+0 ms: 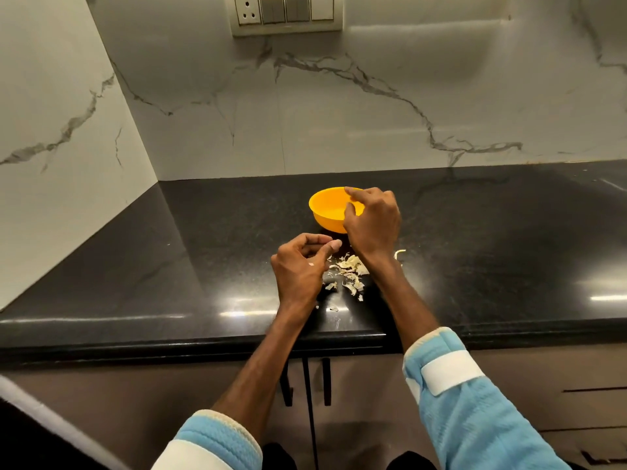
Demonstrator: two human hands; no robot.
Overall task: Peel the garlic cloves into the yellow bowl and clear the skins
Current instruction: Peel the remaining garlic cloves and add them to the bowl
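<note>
Left fingers: on your left hand (pixel 298 269) the fingers (pixel 315 238) are curled in, with the thumb tip laid against the forefinger. Whether a scrap is pinched between them is too small to tell.
Right fingers: on your right hand (pixel 373 222) the fingers (pixel 359 197) bend down over the near-right rim of the yellow bowl (pixel 327 206). The forefinger reaches along the rim and the thumb dips inside (your hand hides any clove, so you cannot tell if it grips one).
Bowl: it stands upright on the desk (pixel 203 266), just beyond your left hand and partly under your right. Its contents cannot be made out.
Skins: the garlic skins (pixel 349 269) lie scattered on the desk between your two wrists, close beside your left hand and well short of the bowl. A few crumbs trail toward the desk's front edge.
Loose strip: one pale strip (pixel 400 254) lies apart, on the far side of your right wrist.
In the way: your right forearm crosses over the edge of the skin pile.
Around: blue sleeves (pixel 475 401), a marble wall (pixel 373 113) with a switch panel (pixel 286 13), cupboard doors (pixel 356 401) below.
</note>
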